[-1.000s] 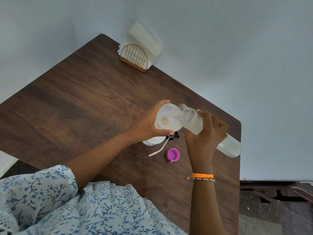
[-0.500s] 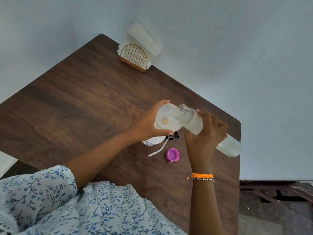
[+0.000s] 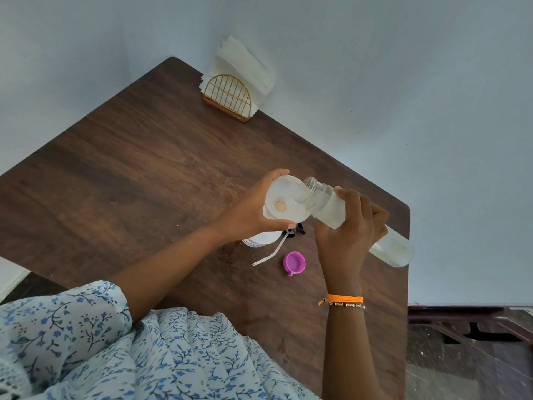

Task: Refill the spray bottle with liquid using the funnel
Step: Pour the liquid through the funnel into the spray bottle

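Note:
A white funnel (image 3: 284, 202) sits on top of the white spray bottle (image 3: 261, 239), which stands on the brown wooden table (image 3: 129, 183). My left hand (image 3: 251, 210) grips the funnel's rim. My right hand (image 3: 347, 235) holds a clear bottle (image 3: 357, 223) tilted almost flat, its open mouth over the funnel's right edge. Pale liquid lies in the clear bottle's raised far end. The spray head (image 3: 297, 229) with its thin white tube (image 3: 271, 252) lies on the table beside the spray bottle. The spray bottle's body is mostly hidden under the funnel and my hand.
A purple cap (image 3: 293, 263) lies on the table just left of my right wrist. A gold wire holder with white napkins (image 3: 236, 88) stands at the table's far edge against the wall. The table's right edge runs close behind the clear bottle.

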Available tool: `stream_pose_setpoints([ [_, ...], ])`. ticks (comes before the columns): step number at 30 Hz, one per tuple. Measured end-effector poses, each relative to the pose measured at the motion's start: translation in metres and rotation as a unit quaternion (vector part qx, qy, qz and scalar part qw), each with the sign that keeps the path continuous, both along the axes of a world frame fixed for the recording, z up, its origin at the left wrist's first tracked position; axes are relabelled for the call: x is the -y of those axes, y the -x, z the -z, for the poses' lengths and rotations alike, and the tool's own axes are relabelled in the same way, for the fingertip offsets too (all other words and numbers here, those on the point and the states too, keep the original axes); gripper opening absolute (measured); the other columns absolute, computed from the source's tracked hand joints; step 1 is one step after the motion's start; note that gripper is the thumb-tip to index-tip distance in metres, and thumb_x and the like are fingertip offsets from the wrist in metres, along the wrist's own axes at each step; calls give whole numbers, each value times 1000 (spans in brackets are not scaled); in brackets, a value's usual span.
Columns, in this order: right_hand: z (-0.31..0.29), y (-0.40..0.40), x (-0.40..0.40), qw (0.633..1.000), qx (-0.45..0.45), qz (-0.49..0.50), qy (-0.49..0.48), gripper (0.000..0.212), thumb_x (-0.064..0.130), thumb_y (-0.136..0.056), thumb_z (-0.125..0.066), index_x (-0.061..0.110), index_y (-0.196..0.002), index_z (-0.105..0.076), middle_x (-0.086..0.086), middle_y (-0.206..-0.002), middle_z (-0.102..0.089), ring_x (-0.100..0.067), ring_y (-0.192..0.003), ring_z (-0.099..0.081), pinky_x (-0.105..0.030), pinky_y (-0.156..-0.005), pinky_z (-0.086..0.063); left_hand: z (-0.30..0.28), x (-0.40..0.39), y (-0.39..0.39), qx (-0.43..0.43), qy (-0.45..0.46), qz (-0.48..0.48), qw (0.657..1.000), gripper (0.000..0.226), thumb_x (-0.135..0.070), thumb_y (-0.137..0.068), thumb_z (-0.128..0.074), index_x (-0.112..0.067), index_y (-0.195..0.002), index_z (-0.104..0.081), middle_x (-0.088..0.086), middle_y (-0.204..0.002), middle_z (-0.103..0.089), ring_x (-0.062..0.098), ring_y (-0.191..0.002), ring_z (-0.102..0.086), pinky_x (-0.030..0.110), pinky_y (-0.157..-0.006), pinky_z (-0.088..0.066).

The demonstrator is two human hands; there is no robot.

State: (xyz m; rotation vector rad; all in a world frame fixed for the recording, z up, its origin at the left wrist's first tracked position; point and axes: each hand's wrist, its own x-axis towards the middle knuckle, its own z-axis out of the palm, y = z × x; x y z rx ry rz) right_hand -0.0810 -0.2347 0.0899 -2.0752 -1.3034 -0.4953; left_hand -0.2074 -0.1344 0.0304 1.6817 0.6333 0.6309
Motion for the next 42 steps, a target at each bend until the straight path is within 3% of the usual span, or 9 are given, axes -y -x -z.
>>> stream_pose_setpoints([
  [4, 1, -1, 0, 1000, 0, -1, -5, 55, 10, -59, -85, 19, -105, -55, -8, -104, -64, -32, -100, -50, -35, -82, -29, 0, 0, 0, -5, -4, 0, 1000, 90, -36, -67, -81, -40, -135, -22, -17, -136, -33, 0, -123, -35, 20, -99, -40],
  [8, 2, -2, 2, 1000, -4, -1, -11, 60, 12, -59, -85, 25, -106, -49, -7, -105, -64, -32, -101, -51, -36, -84, -31, 0, 0, 0, -6, -5, 0, 1000, 90, -33, -68, -81, -39, -135, -21, -19, -133, -32, -4, -120, -35, 12, -95, -37],
  [13, 3, -3, 3, 1000, -3, 0, -9, 60, 13, -60, -86, 25, -106, -49, -7, -105, -64, -31, -101, -51, -35, -83, -31, 0, 0, 0, -8, -5, 1, 1000, 90, -36, -68, -80, -43, -134, -20, -18, -135, -32, 0, -123, -35, 23, -100, -39],
  [18, 3, -2, 3, 1000, -5, 0, -4, 62, 10, -60, -85, 27, -107, -47, -7, -106, -63, -31, -103, -49, -34, -83, -28, -1, 1, 1, -4, 7, -2, 1000, 90, -33, -67, -81, -42, -135, -22, -20, -133, -33, -10, -119, -35, 18, -98, -38],
  [22, 4, -3, 3, 1000, -3, -1, -3, 61, 11, -59, -85, 26, -106, -48, -7, -106, -64, -31, -102, -49, -34, -83, -28, -2, 1, 1, -5, 8, 0, 1000, 90, -32, -68, -81, -42, -133, -21, -18, -134, -33, 0, -121, -36, 20, -99, -39],
  [27, 3, -3, 2, 1000, 0, -4, 0, 62, 10, -59, -85, 25, -106, -49, -8, -105, -64, -33, -102, -51, -35, -82, -30, -2, 1, 1, -4, 8, -1, 1000, 90, -32, -67, -81, -43, -133, -21, -17, -134, -34, 1, -121, -37, 21, -99, -40],
  [42, 2, -4, 2, 1000, -2, -4, -2, 60, 10, -60, -84, 25, -106, -48, -6, -105, -63, -30, -102, -50, -34, -82, -29, -3, 1, 2, -5, 9, 2, 1000, 90, -30, -68, -81, -38, -135, -23, -20, -130, -34, -18, -116, -32, 4, -89, -37],
])
